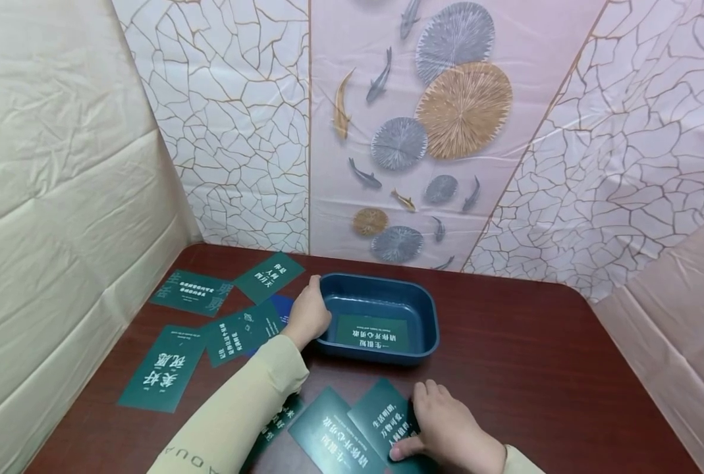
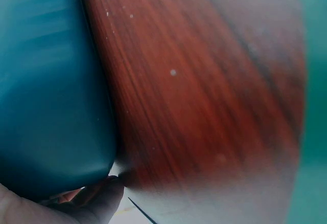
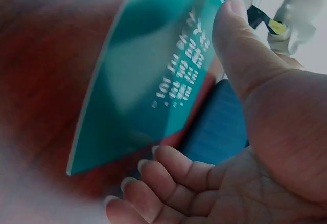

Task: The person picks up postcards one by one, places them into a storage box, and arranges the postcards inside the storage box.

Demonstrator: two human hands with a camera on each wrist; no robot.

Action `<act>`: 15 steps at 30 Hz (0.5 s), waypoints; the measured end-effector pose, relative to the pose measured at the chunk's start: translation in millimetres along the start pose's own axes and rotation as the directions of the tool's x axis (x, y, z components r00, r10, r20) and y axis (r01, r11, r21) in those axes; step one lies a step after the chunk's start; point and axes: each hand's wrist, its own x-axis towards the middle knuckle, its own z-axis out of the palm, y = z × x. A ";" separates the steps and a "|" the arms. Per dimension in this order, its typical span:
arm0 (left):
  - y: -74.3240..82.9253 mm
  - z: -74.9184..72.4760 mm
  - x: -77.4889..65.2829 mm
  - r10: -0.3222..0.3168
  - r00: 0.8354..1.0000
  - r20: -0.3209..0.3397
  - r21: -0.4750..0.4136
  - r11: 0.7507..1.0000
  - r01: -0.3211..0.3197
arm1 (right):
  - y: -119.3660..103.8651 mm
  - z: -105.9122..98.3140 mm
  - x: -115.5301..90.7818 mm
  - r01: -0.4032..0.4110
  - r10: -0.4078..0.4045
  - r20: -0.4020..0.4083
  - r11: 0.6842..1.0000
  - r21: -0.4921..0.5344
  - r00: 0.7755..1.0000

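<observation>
My left hand (image 1: 309, 315) grips the left end of a dark blue rectangular basin (image 1: 425, 316); in the left wrist view its fingers lie at the end of the basin (image 2: 56, 96). A green card (image 1: 357, 329) with white writing lies flat inside. Near the front of the table, my right hand (image 1: 443, 421) is over the right side of another green card (image 1: 381, 415). Its thumb touches the printed face, and in the right wrist view the other fingers (image 3: 158, 178) extend by the edge of this card (image 3: 138, 91). That card overlaps a paler-looking green card (image 1: 328, 428).
Several green cards, among them one (image 1: 164, 368) at the left and one (image 1: 269, 276) at the back, are spread left of the basin. A blue card (image 1: 282, 306) shows partly beneath them. Another green card (image 1: 274, 428) is half hidden by my left sleeve (image 1: 239, 401). Patterned cloth hangs behind the dark red table (image 1: 517, 342).
</observation>
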 end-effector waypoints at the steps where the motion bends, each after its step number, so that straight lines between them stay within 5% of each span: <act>1: -0.2 0.0 0.2 -0.002 1.000 0.002 0.000 1.000 0.002 | -0.3 1.5 0.0 0.004 -0.004 -0.008 1.000 -0.014 1.000; 9: -0.1 -0.7 -0.3 0.000 1.000 0.013 -0.012 1.000 0.001 | 0.8 8.7 1.7 0.011 -0.016 -0.051 0.995 -0.095 0.999; 15: -1.0 -2.1 -0.9 0.006 1.000 0.008 -0.014 1.000 -0.006 | 3.2 4.0 5.7 -0.040 0.042 0.027 0.998 -0.054 0.999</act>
